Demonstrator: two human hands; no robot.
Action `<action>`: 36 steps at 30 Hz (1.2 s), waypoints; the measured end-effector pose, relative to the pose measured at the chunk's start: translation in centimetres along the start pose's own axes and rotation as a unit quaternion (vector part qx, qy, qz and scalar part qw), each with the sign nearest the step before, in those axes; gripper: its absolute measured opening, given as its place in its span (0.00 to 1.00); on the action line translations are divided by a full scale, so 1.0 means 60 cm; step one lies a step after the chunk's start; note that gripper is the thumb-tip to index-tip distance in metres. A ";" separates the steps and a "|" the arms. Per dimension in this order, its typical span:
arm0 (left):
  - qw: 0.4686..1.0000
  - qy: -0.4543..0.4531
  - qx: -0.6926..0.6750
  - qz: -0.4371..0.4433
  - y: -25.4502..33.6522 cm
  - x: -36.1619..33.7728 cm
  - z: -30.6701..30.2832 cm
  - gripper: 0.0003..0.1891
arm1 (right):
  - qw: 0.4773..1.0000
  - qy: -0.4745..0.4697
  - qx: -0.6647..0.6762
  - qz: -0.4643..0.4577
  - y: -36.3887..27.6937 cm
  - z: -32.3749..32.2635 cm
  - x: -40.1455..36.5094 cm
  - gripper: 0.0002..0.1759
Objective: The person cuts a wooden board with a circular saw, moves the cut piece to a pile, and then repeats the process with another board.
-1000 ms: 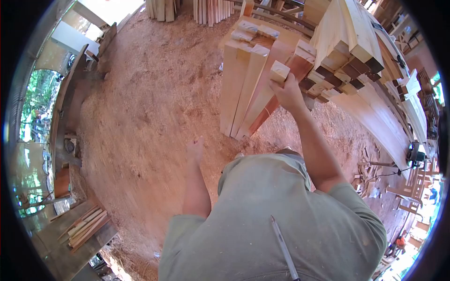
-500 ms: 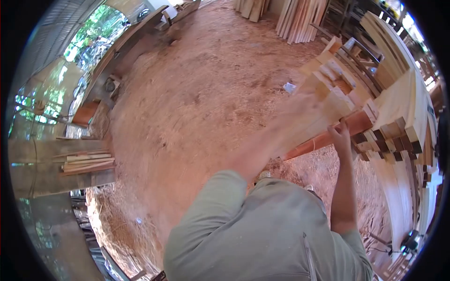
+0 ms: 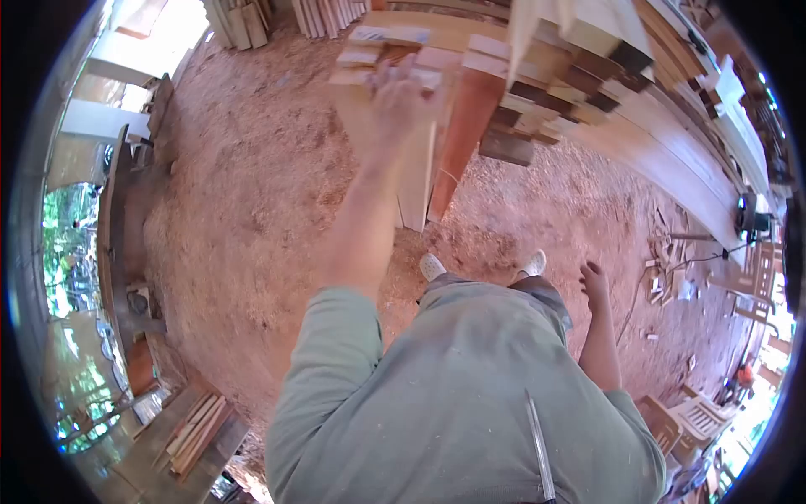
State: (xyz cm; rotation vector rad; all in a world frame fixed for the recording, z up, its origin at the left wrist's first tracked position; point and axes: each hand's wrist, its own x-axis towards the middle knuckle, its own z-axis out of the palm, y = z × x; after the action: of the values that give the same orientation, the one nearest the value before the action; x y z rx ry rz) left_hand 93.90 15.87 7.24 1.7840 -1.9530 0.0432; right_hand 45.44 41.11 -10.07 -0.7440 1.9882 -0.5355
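My left hand (image 3: 395, 92) is raised and slightly blurred, with its fingers curled over the top end of a pale plank (image 3: 417, 189). That plank leans upright with others against a stack of sawn boards (image 3: 579, 76). A reddish plank (image 3: 460, 139) leans just right of the pale one. My right hand (image 3: 594, 281) hangs low beside my hip, away from the wood, with loose fingers and nothing in it.
Sawdust covers the ground (image 3: 252, 193). Long boards (image 3: 672, 168) run along the right, with a power tool (image 3: 750, 217) and offcuts (image 3: 663, 269) near them. A long machine (image 3: 126, 218) stands at the left and a bench with thin strips (image 3: 197, 424) at lower left. More planks (image 3: 323, 15) lean at the back.
My right hand let go of the plank tops and dropped to my side. My left hand swung up from below onto the top of the pale plank. The view turned.
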 end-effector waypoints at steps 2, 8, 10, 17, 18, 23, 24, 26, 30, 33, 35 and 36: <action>1.000 -0.021 0.002 -0.011 -0.010 0.005 -0.001 0.29 | 0.985 0.055 0.098 0.132 0.099 -0.060 -0.042 0.19; 0.996 0.059 0.067 -0.009 0.006 -0.023 -0.029 0.25 | 0.929 0.000 0.166 0.330 0.434 -0.163 -0.066 0.22; 0.973 0.223 0.049 -0.037 0.042 -0.081 -0.026 0.23 | 0.925 0.001 0.167 0.341 0.487 -0.186 -0.076 0.22; 0.859 -0.325 -0.321 -0.230 0.278 -0.293 0.203 0.23 | 0.917 0.048 0.274 0.286 0.469 -0.322 -0.067 0.17; 0.867 -0.402 -0.245 -0.165 0.343 -0.294 0.218 0.24 | 0.917 0.055 0.273 0.286 0.470 -0.334 -0.046 0.15; 0.793 -0.591 -0.149 0.008 0.544 -0.245 0.349 0.19 | 0.917 0.086 0.309 0.235 0.406 -0.374 0.046 0.17; 0.779 -0.602 -0.169 0.033 0.610 -0.210 0.316 0.18 | 0.917 0.091 0.329 0.207 0.385 -0.379 0.054 0.17; 0.775 -0.602 -0.187 0.031 0.668 -0.144 0.358 0.19 | 0.911 0.107 0.358 0.175 0.354 -0.391 0.066 0.18; 0.863 -0.426 -0.266 0.058 0.780 0.026 0.442 0.17 | 0.896 0.108 0.402 0.156 0.386 -0.425 0.063 0.20; 0.896 -0.219 -0.380 0.071 0.945 0.153 0.389 0.17 | 0.845 0.157 0.457 0.231 0.492 -0.453 0.042 0.11; 0.884 -0.113 -0.443 0.101 1.024 0.259 0.410 0.17 | 0.784 0.195 0.514 0.288 0.589 -0.472 0.021 0.04; 0.896 -0.078 -0.426 0.098 1.066 0.306 0.409 0.17 | 0.761 0.173 0.549 0.299 0.623 -0.488 0.000 0.11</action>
State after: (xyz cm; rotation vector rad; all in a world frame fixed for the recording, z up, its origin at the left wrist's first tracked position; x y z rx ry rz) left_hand 24.97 -0.35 11.56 1.0245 -1.8156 -0.7882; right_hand 9.19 70.30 -19.32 0.7467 1.6503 -1.3001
